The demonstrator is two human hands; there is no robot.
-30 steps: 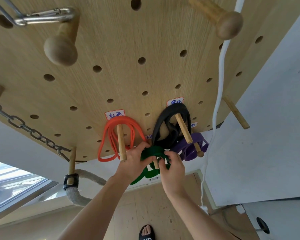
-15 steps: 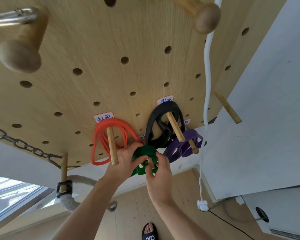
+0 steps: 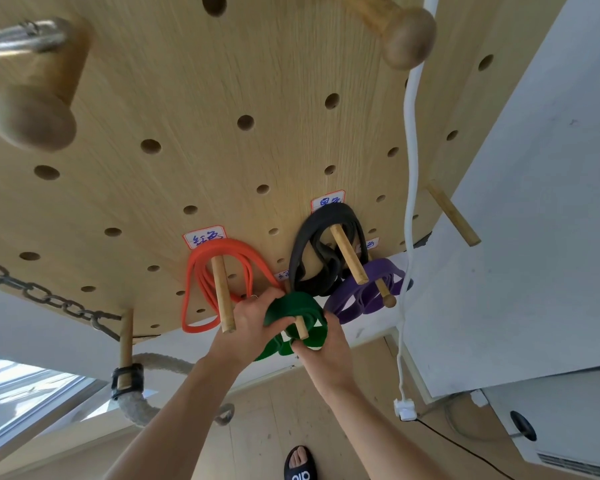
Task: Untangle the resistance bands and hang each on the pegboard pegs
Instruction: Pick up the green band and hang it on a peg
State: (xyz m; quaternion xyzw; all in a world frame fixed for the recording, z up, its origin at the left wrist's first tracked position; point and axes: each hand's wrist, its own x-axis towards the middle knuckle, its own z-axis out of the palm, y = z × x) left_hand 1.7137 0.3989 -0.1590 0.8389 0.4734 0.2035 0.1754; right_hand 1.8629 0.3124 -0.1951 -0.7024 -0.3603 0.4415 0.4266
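A green resistance band (image 3: 297,308) is looped over a short wooden peg (image 3: 301,328) low on the wooden pegboard (image 3: 194,98). My left hand (image 3: 253,318) grips the band's left side. My right hand (image 3: 323,344) holds its lower right part from below. An orange band (image 3: 201,292) hangs on the peg to the left, a black band (image 3: 312,244) on the peg above right, and a purple band (image 3: 364,296) on a peg at the right.
Big round-headed pegs (image 3: 32,112) stick out near my head, one with a carabiner. A chain (image 3: 45,299) and a thick rope (image 3: 142,403) hang at left. A white cable (image 3: 411,168) runs down the right beside a grey wall.
The green band's loop now sits over its peg, whose tip shows through. Both hands stay on the band, shifted slightly down it.
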